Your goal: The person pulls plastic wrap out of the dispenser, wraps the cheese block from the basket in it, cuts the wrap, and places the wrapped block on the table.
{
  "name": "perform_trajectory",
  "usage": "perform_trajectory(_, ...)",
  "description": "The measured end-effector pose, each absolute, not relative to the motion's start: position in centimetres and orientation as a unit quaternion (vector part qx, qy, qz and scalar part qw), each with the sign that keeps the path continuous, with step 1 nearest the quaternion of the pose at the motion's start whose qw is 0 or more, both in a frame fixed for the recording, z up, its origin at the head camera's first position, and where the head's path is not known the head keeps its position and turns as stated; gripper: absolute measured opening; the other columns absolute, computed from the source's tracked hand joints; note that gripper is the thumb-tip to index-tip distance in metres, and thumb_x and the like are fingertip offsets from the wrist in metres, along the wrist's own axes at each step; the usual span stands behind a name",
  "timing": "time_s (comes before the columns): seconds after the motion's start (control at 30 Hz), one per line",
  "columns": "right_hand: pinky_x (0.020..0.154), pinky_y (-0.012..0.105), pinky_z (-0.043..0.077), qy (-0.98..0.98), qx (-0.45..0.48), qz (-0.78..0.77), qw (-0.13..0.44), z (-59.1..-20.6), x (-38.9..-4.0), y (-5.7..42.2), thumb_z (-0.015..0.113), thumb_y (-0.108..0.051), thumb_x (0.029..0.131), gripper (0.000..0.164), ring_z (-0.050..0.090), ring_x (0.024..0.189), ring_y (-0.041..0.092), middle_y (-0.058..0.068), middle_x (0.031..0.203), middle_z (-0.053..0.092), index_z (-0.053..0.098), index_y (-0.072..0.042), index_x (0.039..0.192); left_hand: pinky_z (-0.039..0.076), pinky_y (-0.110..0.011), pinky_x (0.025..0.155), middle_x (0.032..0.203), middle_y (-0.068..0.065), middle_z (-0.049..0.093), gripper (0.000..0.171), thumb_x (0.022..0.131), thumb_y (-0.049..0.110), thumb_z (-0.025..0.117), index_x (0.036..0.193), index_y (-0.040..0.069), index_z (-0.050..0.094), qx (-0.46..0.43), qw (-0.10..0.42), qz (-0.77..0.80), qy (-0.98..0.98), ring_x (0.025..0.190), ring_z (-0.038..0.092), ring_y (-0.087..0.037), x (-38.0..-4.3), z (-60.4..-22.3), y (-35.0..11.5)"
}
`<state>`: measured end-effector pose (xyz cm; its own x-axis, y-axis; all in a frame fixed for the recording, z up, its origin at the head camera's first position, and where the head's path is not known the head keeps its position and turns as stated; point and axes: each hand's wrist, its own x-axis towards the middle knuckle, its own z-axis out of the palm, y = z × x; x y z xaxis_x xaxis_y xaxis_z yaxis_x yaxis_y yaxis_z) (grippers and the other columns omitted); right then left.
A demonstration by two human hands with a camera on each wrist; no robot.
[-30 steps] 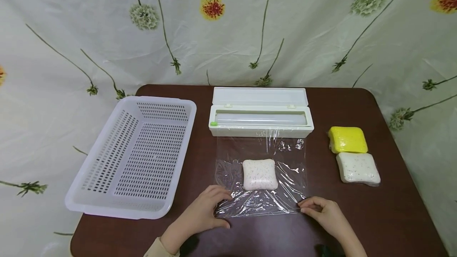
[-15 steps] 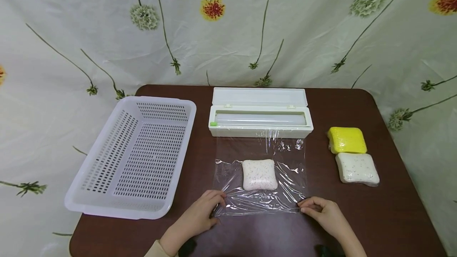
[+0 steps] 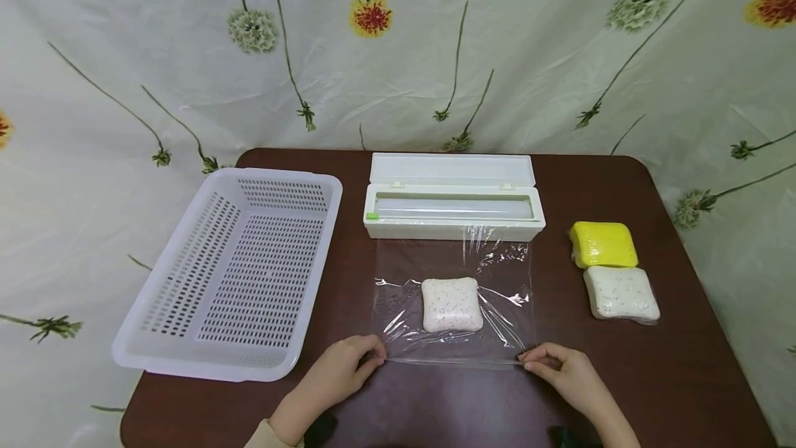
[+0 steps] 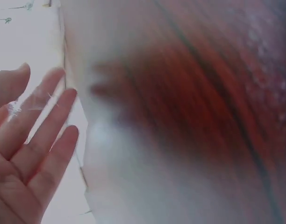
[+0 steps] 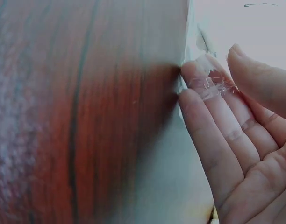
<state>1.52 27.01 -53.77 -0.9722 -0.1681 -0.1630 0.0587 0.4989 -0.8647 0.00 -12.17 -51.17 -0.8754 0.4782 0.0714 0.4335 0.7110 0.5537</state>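
Note:
A white speckled bar of soap [image 3: 452, 305] lies on a sheet of clear cling film [image 3: 429, 355], which runs forward from a white cling film dispenser [image 3: 454, 230] with its lid up. My left hand [image 3: 342, 370] pinches the film's near left corner between thumb and index finger. At the near right corner, my right hand [image 3: 569, 375] pinches the film too. Between the two hands the near edge is stretched nearly straight. Both wrist views show crinkled film at the fingertips of the left hand [image 4: 33, 140] and right hand [image 5: 241, 126].
A white perforated plastic basket [image 3: 320, 261] stands on the left of the dark brown table [image 3: 684, 372]. To the right lie a yellow wrapped bar [image 3: 604, 244] and a white speckled wrapped bar [image 3: 623, 294], one behind the other. A flowered cloth [image 3: 535, 54] hangs behind the table.
My left hand has drawn back to the left and closed thumb and finger on the film's corner. The near edge is straighter and the film smoother. My right hand has kept its place.

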Motion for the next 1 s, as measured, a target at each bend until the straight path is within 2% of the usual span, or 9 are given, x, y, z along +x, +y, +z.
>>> perform_trajectory(0.17, 0.065, 0.018, 0.054, 0.869, -0.019, -0.486, 0.090, -53.0, 1.4, 26.9, 0.075, -0.013, 0.086, 0.005, 0.067, 0.075, -0.002, 0.001, 0.086, 0.076, 0.072, -0.009, 0.086, 0.048, -0.018, 0.061, 0.080, 0.014, 0.068, 0.012, 0.086, 0.013, 0.075, 0.088, 0.021, 0.066, 0.242, 0.017, 0.327, 0.913, 0.068, 0.049, 0.006, -0.2, -50.6, -12.1)
perform_trajectory(0.27, 0.061, 0.019, 0.053, 0.879, -0.017, -0.474, 0.052, -52.5, 1.1, 26.9, 0.075, -0.008, 0.084, 0.005, 0.067, 0.071, 0.001, -0.002, 0.080, 0.075, 0.071, -0.011, 0.085, 0.050, -0.021, 0.061, 0.082, 0.014, 0.070, 0.017, 0.083, 0.012, 0.078, 0.089, 0.022, 0.066, 0.238, -0.018, 0.337, 0.911, 0.069, 0.054, 0.006, -0.4, -50.3, -11.9)
perform_trajectory(0.4, 0.056, 0.017, 0.049, 0.889, -0.033, -0.456, -0.024, -51.8, 0.3, 26.7, 0.075, 0.000, 0.082, 0.014, 0.065, 0.066, 0.004, -0.001, 0.076, 0.074, 0.070, -0.014, 0.083, 0.054, -0.026, 0.063, 0.081, 0.013, 0.070, 0.020, 0.081, 0.012, 0.080, 0.089, 0.023, 0.065, 0.225, -0.061, 0.338, 0.912, 0.073, 0.061, 0.003, -1.0, -50.1, -11.6)
perform_trajectory(0.57, 0.057, 0.013, 0.049, 0.889, -0.058, -0.448, -0.077, -51.5, -1.2, 26.6, 0.075, 0.006, 0.080, 0.018, 0.065, 0.065, 0.005, 0.002, 0.076, 0.073, 0.070, -0.011, 0.084, 0.056, -0.027, 0.065, 0.081, 0.011, 0.073, 0.019, 0.083, 0.010, 0.078, 0.091, 0.020, 0.066, 0.195, -0.088, 0.355, 0.910, 0.075, 0.066, 0.001, -1.9, -50.1, -10.9)
perform_trajectory(0.8, 0.056, 0.016, 0.050, 0.891, -0.055, -0.443, -0.078, -52.0, -3.3, 26.4, 0.072, 0.006, 0.083, 0.015, 0.068, 0.067, 0.006, 0.005, 0.076, 0.073, 0.068, -0.007, 0.089, 0.054, -0.020, 0.061, 0.080, 0.004, 0.073, 0.012, 0.087, 0.009, 0.075, 0.096, 0.013, 0.068, 0.136, -0.121, 0.378, 0.908, 0.068, 0.066, -0.004, -3.7, -50.8, -9.8)
perform_trajectory(1.0, 0.056, 0.020, 0.050, 0.907, -0.035, -0.417, -0.040, -52.3, -4.7, 26.1, 0.071, -0.001, 0.087, 0.010, 0.068, 0.068, 0.006, 0.006, 0.080, 0.073, 0.067, -0.006, 0.094, 0.055, -0.026, 0.062, 0.080, 0.002, 0.072, 0.009, 0.089, 0.013, 0.073, 0.097, 0.013, 0.070, 0.088, -0.117, 0.350, 0.925, 0.068, 0.068, -0.009, -5.0, -51.2, -9.4)
